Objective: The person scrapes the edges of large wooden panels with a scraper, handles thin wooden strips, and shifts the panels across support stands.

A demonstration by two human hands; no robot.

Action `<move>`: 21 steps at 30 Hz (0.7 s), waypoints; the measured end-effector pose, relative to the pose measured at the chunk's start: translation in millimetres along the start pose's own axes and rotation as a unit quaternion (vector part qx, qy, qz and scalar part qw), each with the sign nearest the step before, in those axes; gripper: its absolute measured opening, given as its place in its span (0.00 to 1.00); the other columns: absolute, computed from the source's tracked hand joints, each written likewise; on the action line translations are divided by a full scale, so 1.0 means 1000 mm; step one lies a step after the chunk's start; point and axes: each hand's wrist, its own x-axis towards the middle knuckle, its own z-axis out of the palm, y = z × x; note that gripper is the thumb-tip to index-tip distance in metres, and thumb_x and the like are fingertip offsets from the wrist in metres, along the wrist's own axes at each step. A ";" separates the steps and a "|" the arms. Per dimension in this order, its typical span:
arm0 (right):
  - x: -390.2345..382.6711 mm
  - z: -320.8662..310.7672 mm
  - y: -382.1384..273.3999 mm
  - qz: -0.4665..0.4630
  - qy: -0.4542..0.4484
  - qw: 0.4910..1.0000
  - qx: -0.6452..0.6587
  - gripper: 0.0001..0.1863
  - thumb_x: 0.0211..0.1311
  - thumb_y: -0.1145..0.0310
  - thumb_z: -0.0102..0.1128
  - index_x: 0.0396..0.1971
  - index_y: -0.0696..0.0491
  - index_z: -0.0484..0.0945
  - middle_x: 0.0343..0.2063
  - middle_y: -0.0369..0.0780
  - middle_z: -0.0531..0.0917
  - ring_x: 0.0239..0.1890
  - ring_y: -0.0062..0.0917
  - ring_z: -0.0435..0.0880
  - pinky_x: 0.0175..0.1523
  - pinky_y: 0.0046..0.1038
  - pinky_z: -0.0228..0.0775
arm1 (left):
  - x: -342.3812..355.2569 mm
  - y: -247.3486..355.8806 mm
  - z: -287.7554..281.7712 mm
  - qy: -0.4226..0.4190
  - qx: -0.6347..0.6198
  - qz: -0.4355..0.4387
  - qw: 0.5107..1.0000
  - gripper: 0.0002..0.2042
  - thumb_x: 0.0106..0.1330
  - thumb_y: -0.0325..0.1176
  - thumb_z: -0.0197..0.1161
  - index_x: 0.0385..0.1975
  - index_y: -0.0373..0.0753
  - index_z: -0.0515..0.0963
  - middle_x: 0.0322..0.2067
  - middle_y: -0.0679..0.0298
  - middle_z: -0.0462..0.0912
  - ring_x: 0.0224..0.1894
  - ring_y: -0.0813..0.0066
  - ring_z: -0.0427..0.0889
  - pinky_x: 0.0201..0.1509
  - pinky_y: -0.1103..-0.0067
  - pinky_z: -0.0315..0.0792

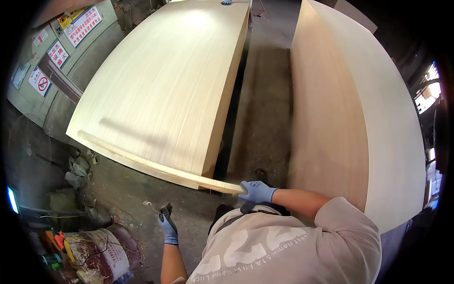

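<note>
My right hand (257, 191), in a blue-grey work glove, is closed around the near end of a long, thin wooden strip (156, 165). That strip slants off to the left along the near edge of a big stack of pale wood-grain panels (161, 85). Lower and to the left, my gloved left hand (169, 227) hangs over the floor with its dark-coated fingertips loosely apart, and I see nothing held in it. A small whitish scrap (150, 205) shows just beside its fingers; whether they touch, I cannot tell.
A second tall panel stack (331, 109) stands on the right, across a narrow floor aisle (265, 104). Another person's gloved hand (226, 2) rests on the far end of the left stack. A stained drum (106, 253) and a fan (30, 144) stand at left.
</note>
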 end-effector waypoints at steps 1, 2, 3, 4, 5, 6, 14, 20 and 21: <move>0.011 -0.004 0.005 -0.016 -0.024 0.999 -0.024 0.25 0.59 0.47 0.52 0.39 0.57 0.69 0.33 0.52 0.81 0.37 0.46 0.80 0.43 0.41 0.70 | 0.005 0.007 0.006 0.007 0.011 0.010 1.000 0.21 0.70 0.43 0.53 0.49 0.29 0.73 0.45 0.54 0.79 0.47 0.67 0.78 0.56 0.73 0.71; 0.022 -0.011 0.010 -0.033 -0.048 0.997 -0.047 0.25 0.59 0.46 0.52 0.39 0.57 0.69 0.32 0.51 0.81 0.36 0.45 0.81 0.42 0.41 0.70 | 0.010 0.013 0.017 0.014 0.014 0.026 0.999 0.21 0.70 0.43 0.52 0.49 0.28 0.73 0.46 0.54 0.79 0.49 0.66 0.78 0.57 0.73 0.70; 0.032 -0.019 0.017 -0.037 -0.071 0.994 -0.068 0.26 0.59 0.45 0.52 0.39 0.56 0.69 0.32 0.51 0.81 0.36 0.44 0.81 0.43 0.40 0.71 | 0.013 0.018 0.032 0.022 0.018 0.042 0.999 0.21 0.71 0.42 0.52 0.50 0.28 0.73 0.47 0.53 0.78 0.50 0.66 0.77 0.59 0.73 0.69; 0.043 -0.029 0.025 -0.031 -0.108 0.989 -0.092 0.26 0.60 0.44 0.50 0.41 0.55 0.70 0.34 0.49 0.82 0.38 0.42 0.81 0.44 0.39 0.70 | 0.017 0.024 0.050 0.029 0.018 0.058 0.998 0.21 0.71 0.42 0.51 0.50 0.28 0.72 0.48 0.53 0.77 0.52 0.66 0.76 0.60 0.73 0.67; 0.052 -0.043 0.035 -0.042 -0.110 0.989 -0.094 0.26 0.60 0.44 0.49 0.41 0.55 0.70 0.34 0.49 0.82 0.38 0.42 0.81 0.45 0.39 0.70 | 0.022 0.030 0.067 0.017 0.052 0.052 0.997 0.21 0.72 0.40 0.49 0.52 0.28 0.71 0.51 0.53 0.76 0.55 0.66 0.73 0.63 0.73 0.63; 0.061 -0.058 0.046 -0.052 -0.112 0.988 -0.097 0.26 0.60 0.44 0.49 0.42 0.55 0.70 0.34 0.49 0.82 0.39 0.41 0.81 0.45 0.39 0.70 | 0.030 0.034 0.085 0.020 0.073 0.062 0.995 0.21 0.72 0.40 0.49 0.53 0.27 0.71 0.51 0.53 0.76 0.55 0.66 0.73 0.63 0.73 0.63; 0.124 -0.281 0.243 0.122 0.006 0.990 -0.068 0.31 0.61 0.39 0.46 0.42 0.56 0.70 0.38 0.52 0.81 0.43 0.44 0.80 0.49 0.41 0.69 | 0.067 0.058 0.238 0.088 0.153 -0.006 0.984 0.23 0.72 0.44 0.48 0.52 0.27 0.71 0.50 0.53 0.76 0.55 0.66 0.73 0.63 0.72 0.61; 0.210 -0.456 0.415 0.284 0.260 0.920 0.079 0.32 0.62 0.40 0.48 0.38 0.60 0.75 0.31 0.49 0.82 0.36 0.39 0.82 0.42 0.35 0.72 | 0.085 0.094 0.318 0.100 0.181 -0.031 0.978 0.22 0.71 0.43 0.49 0.52 0.27 0.71 0.49 0.54 0.77 0.54 0.67 0.74 0.63 0.73 0.63; 0.229 -0.479 0.447 0.320 0.286 0.885 0.181 0.34 0.59 0.37 0.50 0.33 0.60 0.75 0.23 0.46 0.80 0.26 0.35 0.81 0.34 0.34 0.73 | 0.091 0.096 0.321 0.086 0.187 -0.018 0.978 0.21 0.71 0.41 0.49 0.51 0.26 0.72 0.49 0.53 0.77 0.53 0.66 0.74 0.63 0.73 0.62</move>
